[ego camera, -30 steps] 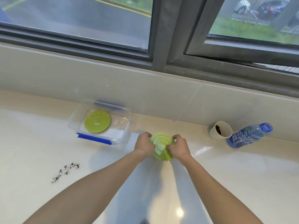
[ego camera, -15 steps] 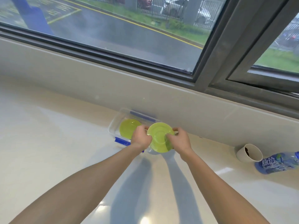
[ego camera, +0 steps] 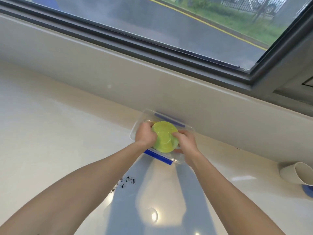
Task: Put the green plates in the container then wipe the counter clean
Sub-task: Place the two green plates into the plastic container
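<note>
A stack of green plates (ego camera: 164,136) is tilted over the clear plastic container (ego camera: 186,128) with blue clips, which stands against the back wall of the pale counter (ego camera: 50,133). My left hand (ego camera: 145,134) grips the stack's left rim and my right hand (ego camera: 186,142) grips its right rim. The stack and my hands hide most of the container's inside; a sliver of green shows behind my left hand. A patch of dark crumbs (ego camera: 126,181) lies on the counter in front of the container.
A paper cup (ego camera: 295,173) lies on its side at the right edge, with a blue bottle cap (ego camera: 307,190) just below it. A window sill and a grey window frame run behind the counter.
Both hands carried the green plate stack left from the bare counter to over the container. The view swung left, so the cup and bottle slid to the right edge.
</note>
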